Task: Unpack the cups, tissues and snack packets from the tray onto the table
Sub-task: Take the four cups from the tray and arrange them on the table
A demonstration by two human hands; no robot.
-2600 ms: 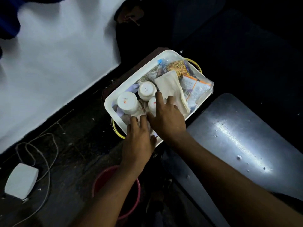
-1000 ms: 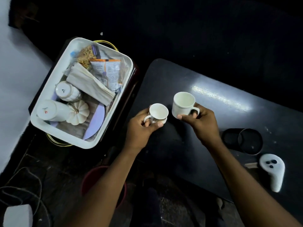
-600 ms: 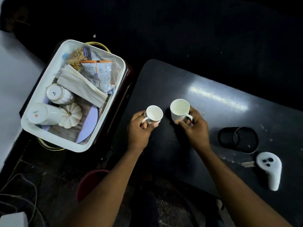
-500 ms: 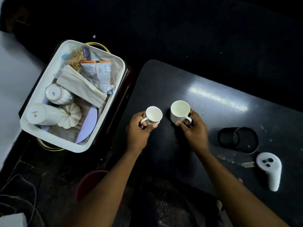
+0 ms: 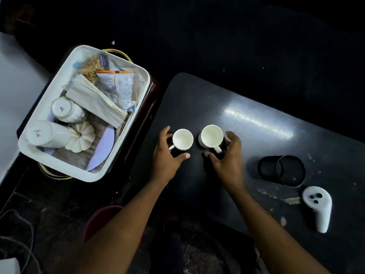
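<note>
Two cups stand upright on the table — the left hand and right hand spread open around them. At nine o'clock, the tray holds two upturned cups, tissues and snack packets — most unpacking remains.

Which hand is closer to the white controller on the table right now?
The right hand. It sits by the larger cup, to the controller's left. The left hand is farther left still, around the smaller cup on the tray side.
</note>
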